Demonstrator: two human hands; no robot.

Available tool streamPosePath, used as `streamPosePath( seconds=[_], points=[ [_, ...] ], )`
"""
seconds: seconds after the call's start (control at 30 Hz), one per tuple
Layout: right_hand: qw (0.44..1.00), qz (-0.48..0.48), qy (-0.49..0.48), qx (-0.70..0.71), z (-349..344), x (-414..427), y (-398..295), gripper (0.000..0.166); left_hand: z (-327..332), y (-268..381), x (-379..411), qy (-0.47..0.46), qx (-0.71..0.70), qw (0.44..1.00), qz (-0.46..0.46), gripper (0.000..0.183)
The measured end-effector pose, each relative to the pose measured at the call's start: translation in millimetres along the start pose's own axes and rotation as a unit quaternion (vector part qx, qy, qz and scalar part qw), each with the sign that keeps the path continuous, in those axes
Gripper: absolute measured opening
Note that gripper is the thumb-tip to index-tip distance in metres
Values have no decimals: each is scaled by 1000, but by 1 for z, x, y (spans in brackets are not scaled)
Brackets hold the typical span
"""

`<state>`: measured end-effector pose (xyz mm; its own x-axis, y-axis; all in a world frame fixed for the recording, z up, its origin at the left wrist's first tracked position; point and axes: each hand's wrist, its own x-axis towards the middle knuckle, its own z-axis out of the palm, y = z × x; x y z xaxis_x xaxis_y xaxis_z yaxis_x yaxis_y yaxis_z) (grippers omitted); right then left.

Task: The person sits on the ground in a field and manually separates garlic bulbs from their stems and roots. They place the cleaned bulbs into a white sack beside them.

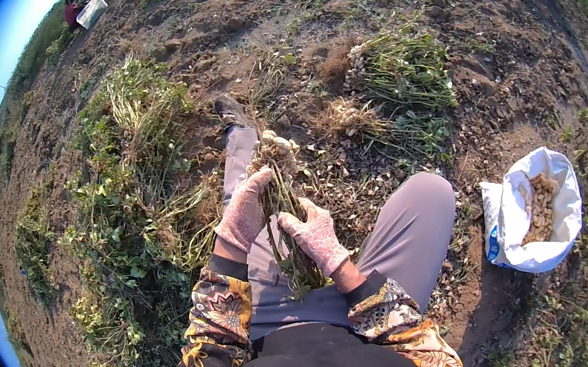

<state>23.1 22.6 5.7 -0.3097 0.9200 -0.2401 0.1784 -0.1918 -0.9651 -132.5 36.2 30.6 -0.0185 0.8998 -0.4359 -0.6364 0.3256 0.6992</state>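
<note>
A bunch of pulled peanut plants lies across my lap, with pale pods and roots at its far end. Around its stems, just below the pods, my left hand is closed. My right hand grips the same stems lower down, thumb pointing left. Both hands wear pinkish patterned gloves. The leafy end of the bunch hangs down between my wrists, over my grey trousers.
At right stands an open white sack holding peanut pods. Peanut plants with pods lie ahead, and a large leafy heap is at left. Far off at upper left, a person is beside a whitish container.
</note>
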Motion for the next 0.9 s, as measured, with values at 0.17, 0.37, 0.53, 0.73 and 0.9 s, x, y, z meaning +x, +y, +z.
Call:
streamPosePath(
  seconds=[0.17, 0.37, 0.53, 0.73, 0.9],
  points=[
    [993, 88, 73, 40, -24, 44, 64, 33, -14, 5, 1, 53, 189, 980, 23, 40],
    [984, 154, 82, -24, -21, 47, 70, 43, -54, -19, 1, 116, 184, 973, -72, 37],
    [992, 109, 49, -40, -5, 34, 42, 43, -21, -18, 19, 91, 275, 954, -79, 37],
    [981, 107, -28, -157, 4, 14, 22, 49, 13, -12, 36, 139, 363, 918, -75, 31],
    [982, -37, -65, -173, 16, -3, 21, 50, 7, -11, 36, 146, 263, 953, -26, 13]
  ],
)
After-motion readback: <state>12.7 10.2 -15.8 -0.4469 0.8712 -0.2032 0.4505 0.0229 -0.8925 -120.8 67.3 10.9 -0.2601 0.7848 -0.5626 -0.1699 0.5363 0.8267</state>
